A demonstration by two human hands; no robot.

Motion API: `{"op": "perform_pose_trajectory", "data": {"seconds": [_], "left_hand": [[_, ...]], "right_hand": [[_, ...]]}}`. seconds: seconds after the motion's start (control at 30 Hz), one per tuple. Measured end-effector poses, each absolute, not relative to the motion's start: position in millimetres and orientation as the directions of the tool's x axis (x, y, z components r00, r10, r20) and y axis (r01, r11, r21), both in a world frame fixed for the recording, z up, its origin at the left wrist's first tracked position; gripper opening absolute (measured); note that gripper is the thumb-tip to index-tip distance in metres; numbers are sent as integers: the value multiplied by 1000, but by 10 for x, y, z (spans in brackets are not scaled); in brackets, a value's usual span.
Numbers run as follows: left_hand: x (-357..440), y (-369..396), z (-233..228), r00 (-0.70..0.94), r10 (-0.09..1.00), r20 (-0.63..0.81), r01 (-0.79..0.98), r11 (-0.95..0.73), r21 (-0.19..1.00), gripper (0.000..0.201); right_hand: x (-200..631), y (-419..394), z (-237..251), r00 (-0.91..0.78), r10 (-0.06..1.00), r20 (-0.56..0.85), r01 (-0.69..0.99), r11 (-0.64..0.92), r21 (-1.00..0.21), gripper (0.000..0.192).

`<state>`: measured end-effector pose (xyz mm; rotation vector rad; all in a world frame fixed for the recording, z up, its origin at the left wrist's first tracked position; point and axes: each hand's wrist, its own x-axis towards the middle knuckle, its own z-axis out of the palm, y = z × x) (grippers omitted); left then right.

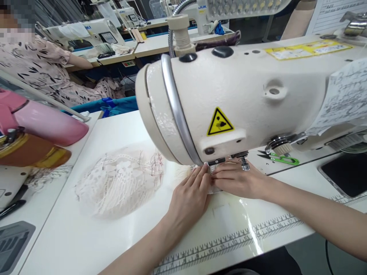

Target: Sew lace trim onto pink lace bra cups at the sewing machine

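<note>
White sewing machine [258,95] is seen over the pale table [86,236], its head filling the upper frame. Heap of white lace [120,183] is spread left of the needle area, one strip of it [213,189] pinned flat under the machine head. Left hand [189,198] and right hand [237,179] are laid side by side on that strip, fingers extended and pressed down, nothing gripped; green snips [279,157] lie just behind the right hand.

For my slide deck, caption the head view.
Both hands press lace flat beneath the sewing machine.
</note>
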<state>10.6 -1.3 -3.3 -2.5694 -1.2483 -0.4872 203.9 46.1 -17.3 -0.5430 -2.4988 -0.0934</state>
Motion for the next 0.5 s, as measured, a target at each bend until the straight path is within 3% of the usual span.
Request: {"op": "perform_pose_trajectory", "data": {"seconds": [0.1,0.5], "left_hand": [[99,1,-38,563,727,393,805,-590,-64,26],[102,41,-11,535,763,363,825,-565,-28,17]], "right_hand": [[2026,475,-226,-766,390,512,408,909,-82,21],[2037,407,-100,-686,452,570,528,848,-37,26]]}}
